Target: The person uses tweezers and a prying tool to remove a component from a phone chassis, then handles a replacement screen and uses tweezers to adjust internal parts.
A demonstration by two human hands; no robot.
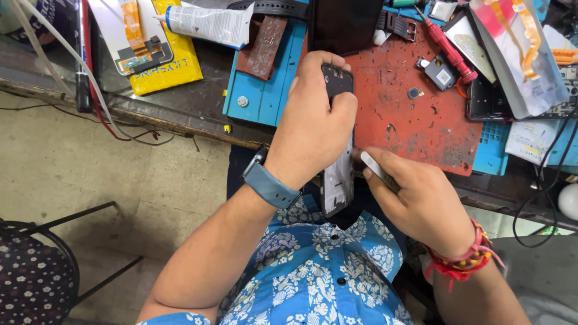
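Prying was the step in hand, by my read. Left hand [313, 123] was wrapped around the upper half of a black phone frame [337, 180], fingers curled over its top edge and holding it upright on edge over the lap, just off the near edge of the bench. Right hand [415, 198] was closed in a pinch on a thin flat pry tool [374, 167], with the tip meeting the frame's right side about midway down; whether the tip was actually inside the seam, couldn't tell.

Beyond the left hand's knuckles lay a worn red work mat [415, 114], with a blue tray [265, 84] off to that hand's far left. Past the right hand, further out, a red-handled screwdriver [448, 51] lay on the mat beside a small square component [441, 73]. A white adhesive tube [208, 23] sat well beyond the left hand, over a yellow packet [174, 66].

Judgement: separation looked partial at best. Next move would call for a shallow blade angle, the left grip staying firm against twist, and light sliding pressure along the edge rather than levering.
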